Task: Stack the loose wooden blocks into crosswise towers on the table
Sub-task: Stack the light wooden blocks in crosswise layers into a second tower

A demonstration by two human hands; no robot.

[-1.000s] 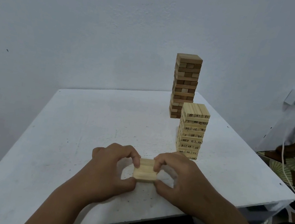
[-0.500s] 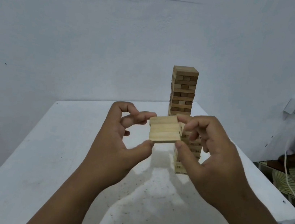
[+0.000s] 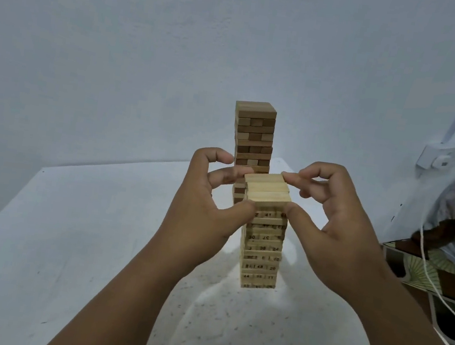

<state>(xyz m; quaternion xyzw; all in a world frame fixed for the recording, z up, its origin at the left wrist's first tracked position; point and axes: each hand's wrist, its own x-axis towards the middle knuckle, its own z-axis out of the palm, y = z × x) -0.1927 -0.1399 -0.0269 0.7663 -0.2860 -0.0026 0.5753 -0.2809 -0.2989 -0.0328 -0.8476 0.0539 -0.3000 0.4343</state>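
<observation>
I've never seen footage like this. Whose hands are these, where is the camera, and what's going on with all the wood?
No machine here: these are a person's two bare hands, filmed by one wide-angle camera worn on their head, looking forward and down.

Both hands hold a row of three pale blocks. The left hand pinches it from one side, the right hand from the other, fingers curled round its ends. The row sits at the top of the pale tower, whose blocks carry printed numbers; whether it already rests there, I cannot tell.

Behind stands a taller, darker tower. Both stand on a white table by a pale wall. At the right edge are a wall socket and a white cable.
</observation>
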